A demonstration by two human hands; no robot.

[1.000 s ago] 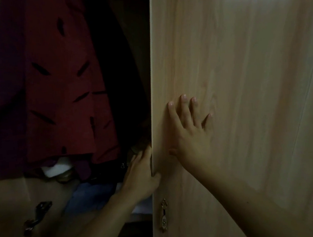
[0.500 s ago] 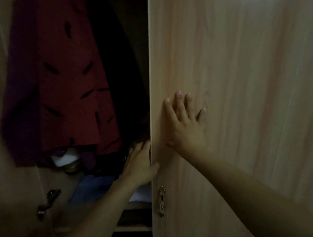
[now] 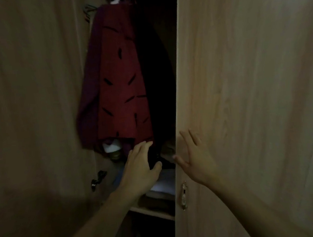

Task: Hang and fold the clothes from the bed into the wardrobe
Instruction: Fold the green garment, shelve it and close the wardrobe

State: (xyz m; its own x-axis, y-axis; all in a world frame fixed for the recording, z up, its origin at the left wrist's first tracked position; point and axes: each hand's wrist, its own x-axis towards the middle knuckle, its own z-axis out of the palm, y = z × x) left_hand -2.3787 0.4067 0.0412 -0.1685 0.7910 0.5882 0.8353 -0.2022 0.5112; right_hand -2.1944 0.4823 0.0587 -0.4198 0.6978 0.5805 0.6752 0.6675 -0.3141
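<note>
At wardrobe gap: left hand [image 3: 140,163] gripping dark garment [image 3: 155,156] (curled), right hand [image 3: 195,158] flat

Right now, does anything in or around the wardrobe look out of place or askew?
Nothing damaged or spilled. The red garment hangs slanted, its hem bunched over a white item and some clutter. The left hand reaches into the gap; the right hand lies flat against the door.

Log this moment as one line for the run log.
left hand: holds dark cloth in wardrobe | right hand: flat on door near its edge | red garment: hanging | folded clothes: on shelf
</note>
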